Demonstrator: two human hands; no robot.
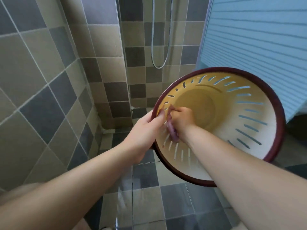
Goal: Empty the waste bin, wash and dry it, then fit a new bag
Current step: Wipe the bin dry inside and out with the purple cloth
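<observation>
1. We see tiled walls (49, 67) of grey and beige squares filling the left and centre of the frame, meeting a tiled floor (174, 205) of darker squares along the bottom.
2. A pale blue ribbed panel (259, 39) takes the upper right of the frame, and its lower edge runs behind the bin.
3. The waste bin (240, 123) sits right of centre, lifted off the floor and tipped so that its open mouth faces us. It has a dark red rim, a cream and yellow inside, and long slots cut all around its wall.
4. Our two bare forearms reach up from the lower edge of the frame toward the bin.
5. Our left hand (146, 130) holds the bin at the left side of its rim; the grip is a clasp, thumb inside the rim and the fingers hidden behind it.
6. Our right hand (182, 119) is inside the bin, near its left wall, with its grip closed on a purple cloth (172, 131) that presses against the slotted wall.
7. A thin metal shower hose (152, 39) hangs in a loop at the top centre of the frame, against the far wall.
</observation>
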